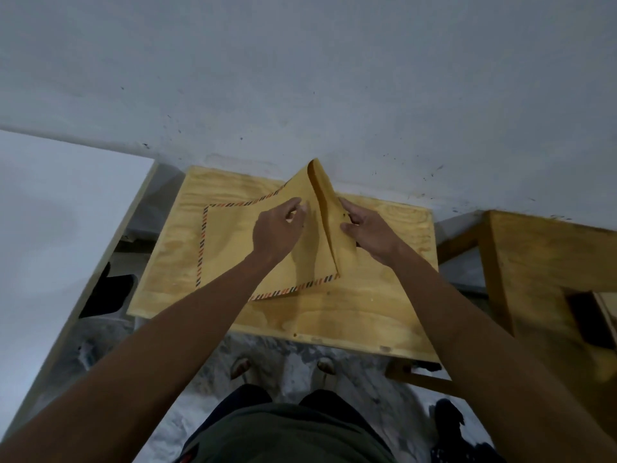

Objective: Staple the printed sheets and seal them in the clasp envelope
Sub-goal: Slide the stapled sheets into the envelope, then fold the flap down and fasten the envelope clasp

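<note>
A large yellow-brown clasp envelope with a striped red-and-black border lies on the small plywood table. Its flap stands upright along the right end. My right hand grips the flap from the right side, thumb on its face. My left hand rests on the envelope body just left of the fold, fingertips pinched near the clasp area. No printed sheets or stapler are visible; whether sheets are inside the envelope is hidden.
The table stands against a pale wall. A white board leans at the left, and a second wooden piece stands at the right. My feet show on the marbled floor below the table's front edge.
</note>
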